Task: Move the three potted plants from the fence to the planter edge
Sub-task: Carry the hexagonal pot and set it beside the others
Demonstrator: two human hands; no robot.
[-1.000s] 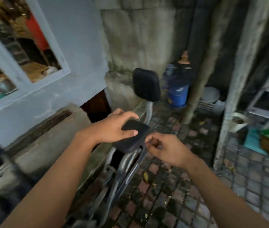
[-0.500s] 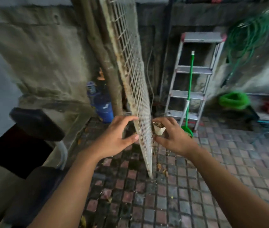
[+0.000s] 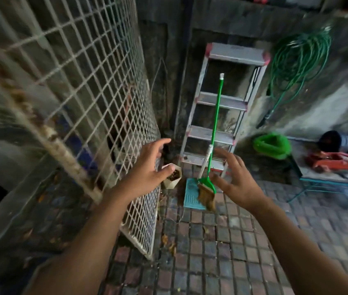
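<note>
- Since half a second ago my view has swung right and closer: the wire fence now fills the left, and the small pot at its foot has drawn nearer my hands.
- Fence: a rigid white mesh panel, rust-flecked along its frame, leaning tilted over wet brick paving.
- Both hands are empty, fingers spread; my left hand overlaps the pot's rim in view (touching or not, I cannot tell), my right hand hovers near the green broom.
- Pot: pale, faceted, dry soil on top, likely light. I judge this the reach for a pot; next, close both hands round its sides and lift it upright.
</note>
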